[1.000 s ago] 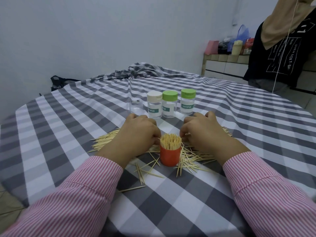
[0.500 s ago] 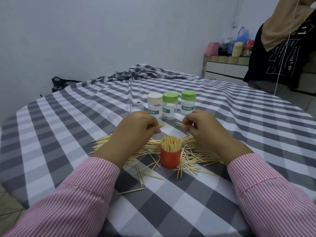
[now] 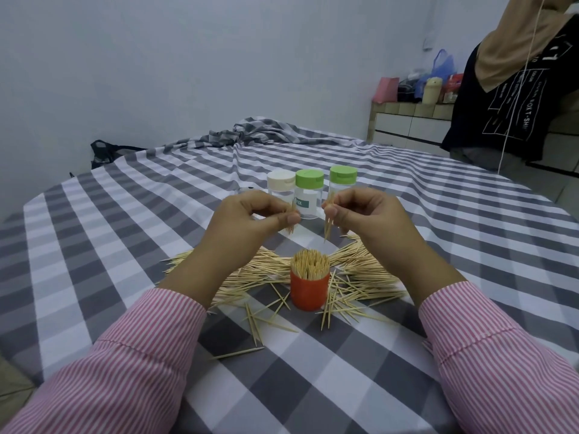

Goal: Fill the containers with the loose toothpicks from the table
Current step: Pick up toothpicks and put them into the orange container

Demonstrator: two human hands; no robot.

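Observation:
An open orange container [image 3: 308, 292] stands on the checked tablecloth, packed full of upright toothpicks [image 3: 310, 265]. Loose toothpicks [image 3: 360, 274] lie scattered around it on both sides. My left hand [image 3: 247, 223] is raised above and behind the container and pinches a small bunch of toothpicks [image 3: 72, 225]. My right hand [image 3: 369, 217] is raised at the same height and pinches a few toothpicks [image 3: 328, 227] pointing down. Behind the hands stand three clear containers: one with a cream lid [image 3: 281, 183] and two with green lids [image 3: 309, 180] [image 3: 343, 175].
The round table [image 3: 109, 214] wears a grey and white checked cloth, bunched up at the far side [image 3: 250, 133]. A person in a black shirt [image 3: 517, 104] stands at the back right beside a tiled counter [image 3: 407, 120] holding bags and bottles.
Both hands have lifted off the toothpick pile on the table, each now holding toothpicks up in front of the lidded containers.

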